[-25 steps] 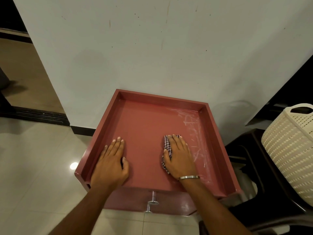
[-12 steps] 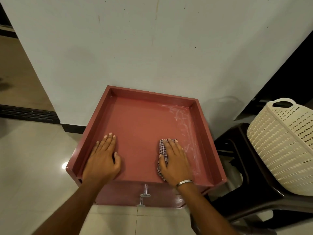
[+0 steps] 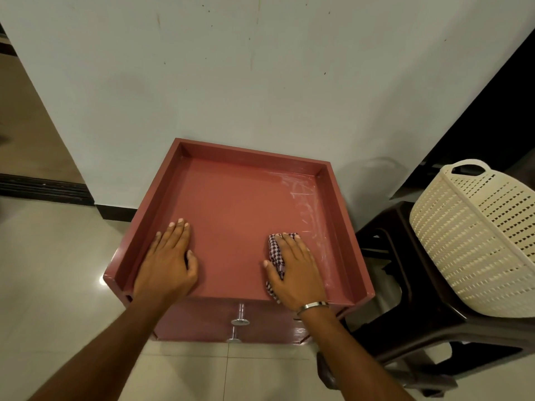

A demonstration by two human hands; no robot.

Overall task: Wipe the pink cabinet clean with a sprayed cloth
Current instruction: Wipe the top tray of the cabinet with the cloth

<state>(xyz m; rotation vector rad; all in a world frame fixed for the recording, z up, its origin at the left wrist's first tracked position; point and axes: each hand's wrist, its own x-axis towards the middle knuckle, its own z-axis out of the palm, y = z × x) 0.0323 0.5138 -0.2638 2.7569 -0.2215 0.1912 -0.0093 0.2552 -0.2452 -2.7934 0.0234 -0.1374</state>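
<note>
The pink cabinet (image 3: pixel 234 198) stands against the white wall, its rimmed top facing me. White streaks show on the top's right side. My right hand (image 3: pixel 298 270) lies flat near the front right, pressing a folded checked cloth (image 3: pixel 275 253) onto the surface; the cloth shows at the fingertips and beside the thumb. My left hand (image 3: pixel 169 261) rests flat on the front left of the top, fingers together, holding nothing. Two metal knobs (image 3: pixel 239 321) stick out of the cabinet's front below my hands.
A dark plastic stool (image 3: pixel 405 322) stands right beside the cabinet and carries a cream woven basket (image 3: pixel 477 238). The wall (image 3: pixel 231 82) rises directly behind. Tiled floor (image 3: pixel 58 270) lies to the left, with a dark doorway threshold (image 3: pixel 43 188) beyond.
My right hand and the cloth have slid a little toward the front edge of the cabinet top. The view has shifted slightly. My left hand has stayed planted.
</note>
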